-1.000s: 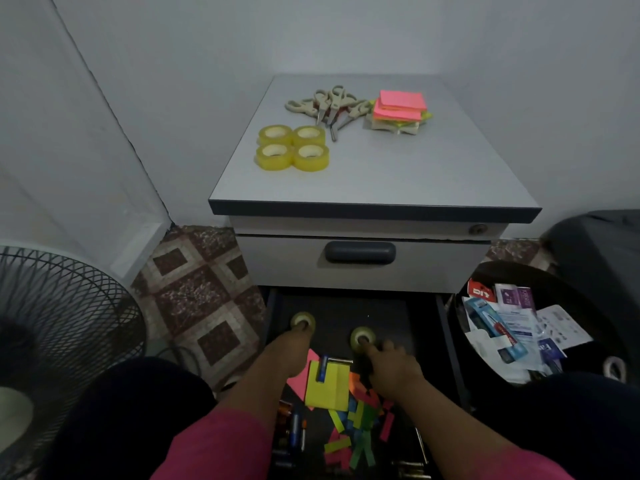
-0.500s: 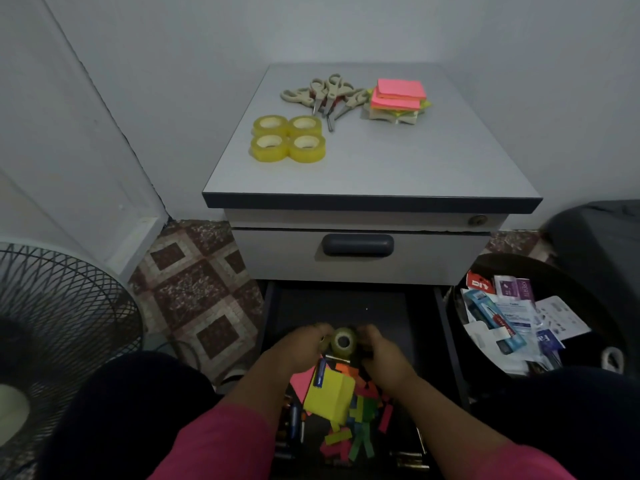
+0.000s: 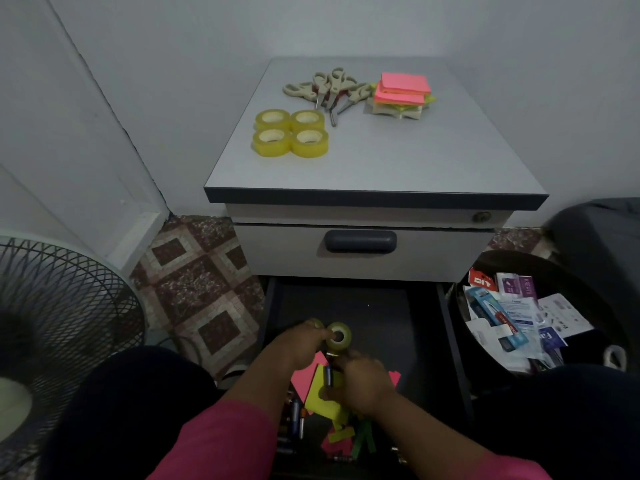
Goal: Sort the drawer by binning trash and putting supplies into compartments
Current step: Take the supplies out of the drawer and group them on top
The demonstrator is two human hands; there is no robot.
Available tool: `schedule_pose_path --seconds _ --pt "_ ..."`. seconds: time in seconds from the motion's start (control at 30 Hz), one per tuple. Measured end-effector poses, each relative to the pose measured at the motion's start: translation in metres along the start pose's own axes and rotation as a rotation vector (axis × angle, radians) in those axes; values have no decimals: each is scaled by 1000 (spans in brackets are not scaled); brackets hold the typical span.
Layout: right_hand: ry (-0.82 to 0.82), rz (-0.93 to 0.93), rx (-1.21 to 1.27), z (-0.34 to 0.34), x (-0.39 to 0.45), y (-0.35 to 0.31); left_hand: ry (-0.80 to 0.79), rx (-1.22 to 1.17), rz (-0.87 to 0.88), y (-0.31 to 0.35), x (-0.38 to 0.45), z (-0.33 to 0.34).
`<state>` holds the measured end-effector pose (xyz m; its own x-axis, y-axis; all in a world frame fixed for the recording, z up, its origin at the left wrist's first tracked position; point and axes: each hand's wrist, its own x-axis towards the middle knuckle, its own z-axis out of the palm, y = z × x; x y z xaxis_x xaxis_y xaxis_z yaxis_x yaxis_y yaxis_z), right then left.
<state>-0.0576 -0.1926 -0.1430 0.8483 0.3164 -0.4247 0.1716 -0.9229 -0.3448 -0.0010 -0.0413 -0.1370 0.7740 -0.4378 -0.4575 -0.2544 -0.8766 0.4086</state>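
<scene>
**Two tape rolls, one loose hold**

My left hand (image 3: 301, 344) holds the tape roll (image 3: 338, 337) above the open drawer (image 3: 433, 327), a second roll partly hidden behind my fingers. My right hand (image 3: 363, 379) is curled just below; what it holds, I cannot tell. Smooth, round and glossy, a roll could slip and fall among the paper scraps (image 3: 346, 434). Further off, four rolls (image 3: 291, 133) sit on the matte cabinet top (image 3: 433, 161).
</scene>
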Motion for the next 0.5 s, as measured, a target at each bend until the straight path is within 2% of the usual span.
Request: schedule_pose_path --seconds 0.07,0.1,0.2,0.23,0.33,0.5 --pt "20 6 -12 7 1 -7 37 28 -37 -2 -3 -1" --pt "29 9 -24 9 0 -10 50 -34 -79 -2 -3 -1" --pt "57 66 46 18 1 -16 -59 -250 -207 2 -7 -2" --pt "68 91 116 18 1 -17 -70 -247 -215 1 -8 -1" --pt "65 141 230 11 3 -17 -65 -190 -169 -2 -8 1" --pt "59 115 109 9 4 -14 -58 -95 -103 -5 -9 1"
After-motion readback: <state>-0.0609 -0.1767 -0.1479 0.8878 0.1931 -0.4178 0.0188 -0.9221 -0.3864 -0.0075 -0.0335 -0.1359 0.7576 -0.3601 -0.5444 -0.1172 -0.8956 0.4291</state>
